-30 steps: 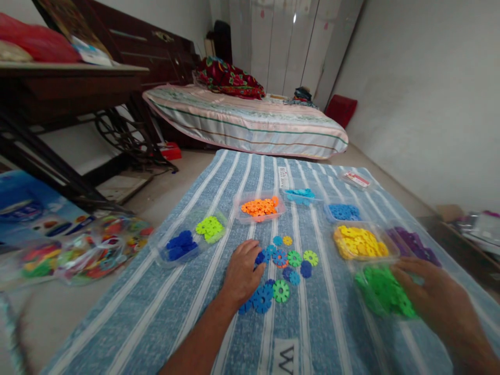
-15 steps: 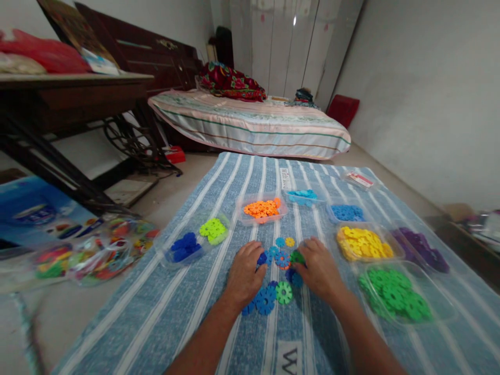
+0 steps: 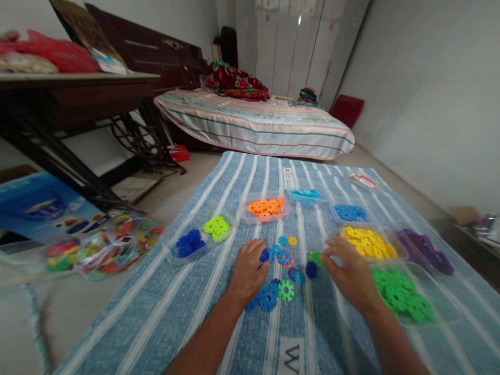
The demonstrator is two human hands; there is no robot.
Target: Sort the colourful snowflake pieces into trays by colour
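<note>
My left hand lies flat and open on the striped blue mat, its fingertips touching dark blue discs at the edge of a small loose pile of flower-shaped plastic discs. My right hand is to the right of the pile, fingers curled, pinching a green disc at its fingertips. A clear tray of green discs sits just right of that hand, and a tray of yellow discs lies just beyond it.
More clear trays ring the pile: orange, cyan, blue, purple, and dark blue with lime. Bags of mixed pieces and a blue box lie left of the mat. A mattress is behind.
My right hand went from the green tray to the loose pile, then drew back right with a green disc. My left hand stayed put.
</note>
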